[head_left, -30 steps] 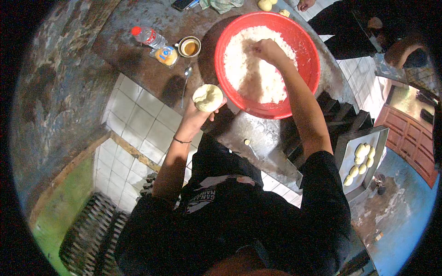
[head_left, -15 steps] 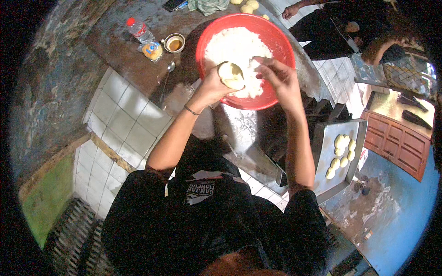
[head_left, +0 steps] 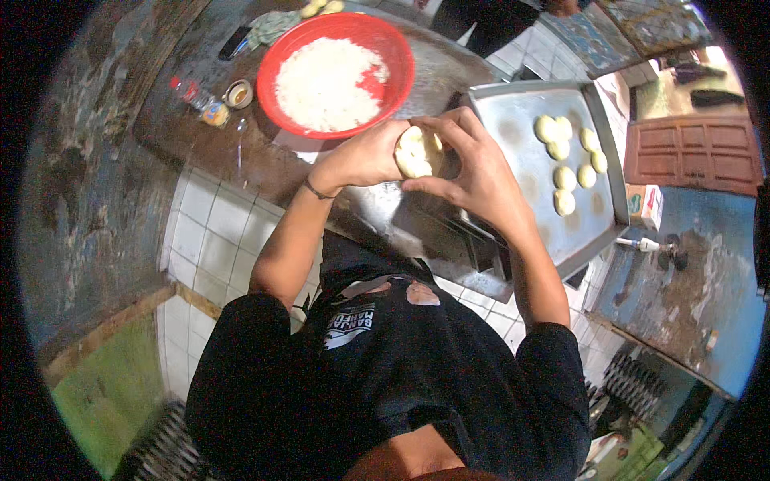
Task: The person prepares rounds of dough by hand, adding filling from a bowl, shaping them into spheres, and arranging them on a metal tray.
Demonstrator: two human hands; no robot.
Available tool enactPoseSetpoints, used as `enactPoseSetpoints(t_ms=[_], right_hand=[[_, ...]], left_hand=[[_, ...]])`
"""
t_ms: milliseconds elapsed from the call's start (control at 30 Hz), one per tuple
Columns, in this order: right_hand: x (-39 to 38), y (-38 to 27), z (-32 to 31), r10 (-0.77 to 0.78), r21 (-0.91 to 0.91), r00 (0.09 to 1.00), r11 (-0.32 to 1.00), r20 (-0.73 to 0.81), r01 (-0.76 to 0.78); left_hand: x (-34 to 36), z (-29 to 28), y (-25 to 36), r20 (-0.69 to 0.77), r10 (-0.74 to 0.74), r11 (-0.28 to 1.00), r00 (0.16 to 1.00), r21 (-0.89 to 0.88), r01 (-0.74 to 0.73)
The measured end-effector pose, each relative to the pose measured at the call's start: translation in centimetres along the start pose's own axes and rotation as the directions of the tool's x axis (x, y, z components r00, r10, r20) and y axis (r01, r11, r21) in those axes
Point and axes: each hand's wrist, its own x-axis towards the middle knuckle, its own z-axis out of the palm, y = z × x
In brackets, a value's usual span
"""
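A piece of pale yellow dough [head_left: 413, 152] with lighter lumps on its face rests in my left hand [head_left: 361, 159], whose fingers are closed around it. Curved about the other side of the dough is my right hand [head_left: 473, 164], thumb at the lower edge and forefinger at the upper edge. Just beyond both hands stands a red basin [head_left: 407, 74] holding a white, crumbly mixture [head_left: 325, 84]. To the right, a large metal tray [head_left: 513, 176] bears several rounded pale dough pieces [head_left: 564, 176], some touching each other.
At the far left are a red-capped bottle [head_left: 183, 86], a wrapped yellowish item [head_left: 215, 115] and a cup [head_left: 239, 94] of brown liquid. A cloth [head_left: 273, 28] and more dough pieces [head_left: 321, 8] lie behind the basin. Another person's dark clothing [head_left: 497, 24] shows at the far side.
My hands and the dough have come away from over the basin, nearer to me. My right hand has closed in around the dough. The view has swung right, bringing the tray closer to the middle.
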Motion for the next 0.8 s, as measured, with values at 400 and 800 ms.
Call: enactPoseSetpoints(t_ms=[400,800], right_hand=[[-14.1,2.7,-7.3,0.156,0.368,0.947,0.929,-0.281,-0.044],[-15.5,7.1,-6.0,0.554,0.923,0.81,0.381,-0.191,-0.043]], left_hand=[[3.4,16.2,4.9,-0.127,-0.026,0.864,0.992,-0.502,-0.042],[5.6,19.7,8.7,-0.426,-0.062,0.912,0.903,-0.391,-0.122]])
